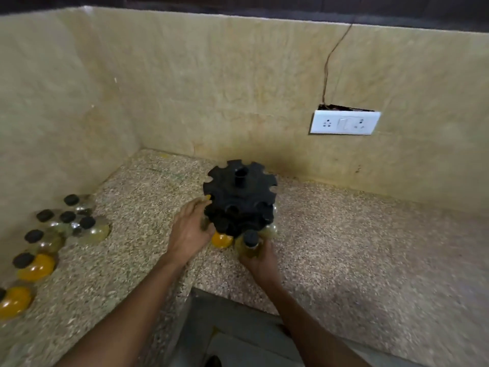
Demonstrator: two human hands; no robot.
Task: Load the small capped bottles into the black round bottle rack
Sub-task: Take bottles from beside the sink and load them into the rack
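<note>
The black round bottle rack (239,193) stands on the speckled counter near the back wall, with notches round its top disc and a centre post. Several capped bottles hang in its lower tier, one with orange contents (221,240). My right hand (258,256) grips a small black-capped bottle (250,243) of pale yellow liquid at the rack's front. My left hand (189,231) rests against the rack's left side, fingers curled around a bottle there. Several loose bottles (87,226) with black caps stand at the far left.
The speckled stone counter (357,247) is bounded by tiled walls at the back and left. A white socket plate (345,122) with a wire sits on the back wall. The counter edge drops off in front at the middle.
</note>
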